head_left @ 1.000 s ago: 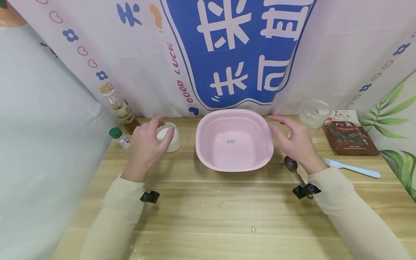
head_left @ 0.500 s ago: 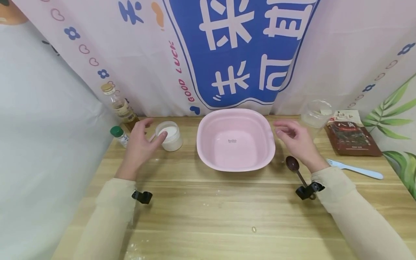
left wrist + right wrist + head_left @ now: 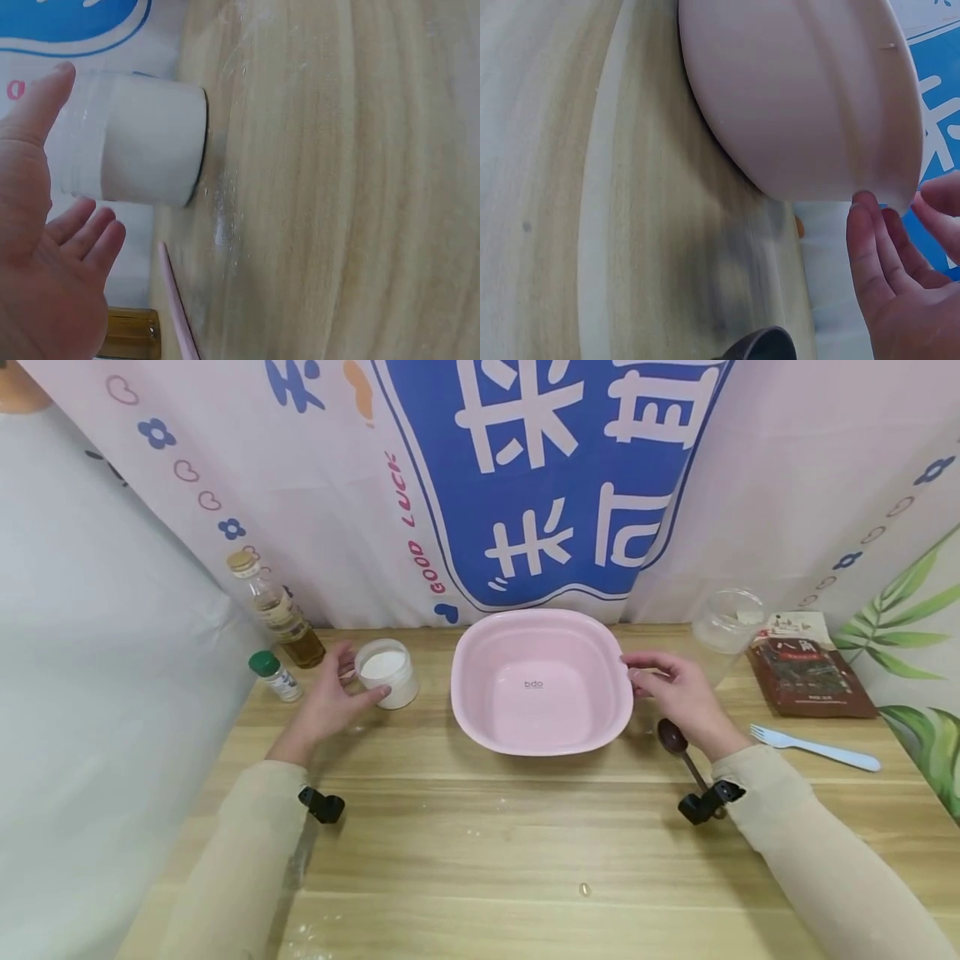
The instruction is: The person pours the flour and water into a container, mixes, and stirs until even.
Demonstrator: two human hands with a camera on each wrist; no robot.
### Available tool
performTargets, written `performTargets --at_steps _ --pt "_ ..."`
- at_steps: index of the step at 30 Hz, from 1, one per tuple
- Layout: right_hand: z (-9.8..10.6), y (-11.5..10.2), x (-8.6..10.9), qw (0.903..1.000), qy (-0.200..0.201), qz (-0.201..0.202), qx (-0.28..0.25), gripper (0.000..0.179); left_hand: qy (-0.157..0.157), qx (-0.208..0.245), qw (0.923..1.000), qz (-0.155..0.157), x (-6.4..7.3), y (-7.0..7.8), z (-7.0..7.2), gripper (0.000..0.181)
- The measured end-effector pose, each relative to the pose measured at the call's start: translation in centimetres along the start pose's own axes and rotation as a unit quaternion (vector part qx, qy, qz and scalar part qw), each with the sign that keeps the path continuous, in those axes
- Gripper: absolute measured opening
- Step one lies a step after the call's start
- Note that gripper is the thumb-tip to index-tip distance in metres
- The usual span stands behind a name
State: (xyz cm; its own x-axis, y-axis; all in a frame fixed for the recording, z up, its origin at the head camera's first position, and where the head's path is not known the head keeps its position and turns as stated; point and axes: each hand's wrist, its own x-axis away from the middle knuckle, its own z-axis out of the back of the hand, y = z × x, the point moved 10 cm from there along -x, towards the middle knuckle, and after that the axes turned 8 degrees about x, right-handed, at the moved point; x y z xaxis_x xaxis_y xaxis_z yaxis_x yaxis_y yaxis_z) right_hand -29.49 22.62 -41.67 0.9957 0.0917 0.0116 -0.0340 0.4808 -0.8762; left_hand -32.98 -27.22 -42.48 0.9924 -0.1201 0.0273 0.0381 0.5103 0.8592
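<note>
My left hand (image 3: 327,699) is spread around a clear jar of white powder (image 3: 389,672). In the left wrist view the thumb lies by the jar's upper part and the other fingers are beneath its side; contact is unclear. At the right rim of the pink basin (image 3: 542,682), my right hand (image 3: 678,695) pinches the edge; the right wrist view shows fingertips against the basin's outer wall, just below the rim. Beside the right wrist lies a dark brown spoon (image 3: 672,737), its handle partly hidden by the wrist camera.
Left of the jar stand an oil bottle (image 3: 285,627) and a green-capped bottle (image 3: 274,676). A thin pink stick (image 3: 176,300) lies near the jar. At right are a clear cup (image 3: 723,627), a brown spice packet (image 3: 806,675) and a light-blue fork (image 3: 817,749).
My left hand moved left, off from above the jar, then lowered around its side. My right hand, earlier just off the basin, now grips its right rim. The basin stays put.
</note>
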Motion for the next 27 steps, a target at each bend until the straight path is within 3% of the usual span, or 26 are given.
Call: performTargets --at_steps 5,9,18,27 --pt "-0.1 0.1 -0.1 1.0 0.002 0.0 0.001 0.041 -0.044 0.042 0.9982 0.006 -1.1 -0.7 -0.7 0.114" --pt "-0.2 0.2 -0.2 1.0 0.002 0.001 0.005 0.04 -0.061 0.067 0.9958 0.012 -1.8 -1.3 -1.0 0.112" --pt "-0.6 -0.1 -0.2 1.0 -0.006 0.004 0.005 0.039 -0.092 0.023 0.9945 0.045 -2.5 -3.0 -0.8 0.111" --pt "-0.4 0.1 -0.1 0.9999 -0.003 0.009 -0.014 0.035 -0.095 0.014 0.9946 0.039 -3.2 -2.9 -1.4 0.114"
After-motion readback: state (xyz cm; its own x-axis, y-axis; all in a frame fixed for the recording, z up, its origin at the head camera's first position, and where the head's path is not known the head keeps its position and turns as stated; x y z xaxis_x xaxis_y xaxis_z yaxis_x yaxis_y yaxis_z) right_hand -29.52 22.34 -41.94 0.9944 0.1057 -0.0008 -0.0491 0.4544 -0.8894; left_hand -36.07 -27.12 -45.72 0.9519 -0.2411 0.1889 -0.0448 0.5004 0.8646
